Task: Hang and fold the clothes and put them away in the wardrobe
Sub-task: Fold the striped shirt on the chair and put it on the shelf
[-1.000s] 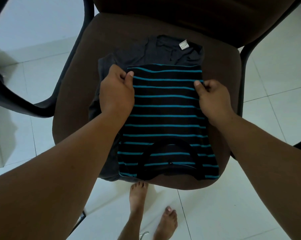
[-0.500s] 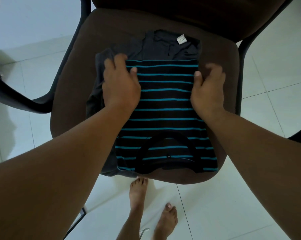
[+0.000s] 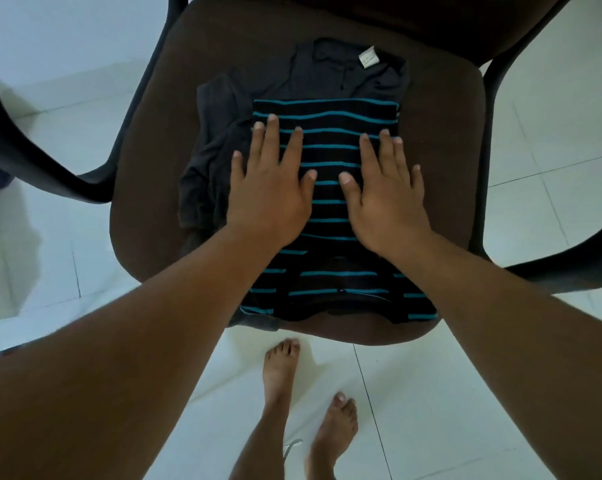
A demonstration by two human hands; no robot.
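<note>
While both palms lie flat with fingers straight and spread, the left hand [image 3: 270,188] and the right hand [image 3: 386,195] press down side by side on the striped shirt [image 3: 327,147], gripping nothing. That flat pressure looks meant to smooth the cloth and set the fold, so the bundle keeps its shape before it is carried to the wardrobe, which is not in view. Black with teal stripes, this shirt lies folded on top of a dark grey garment [image 3: 330,71] whose collar and white label [image 3: 368,57] peek out beyond its far edge; whether the grey one is neatly folded is hard to tell, since its left side looks bunched. Both rest on the brown seat of the chair [image 3: 147,174], serving as a folding surface. Bare feet [image 3: 280,372] stand on white floor tiles [image 3: 500,393] below.
</note>
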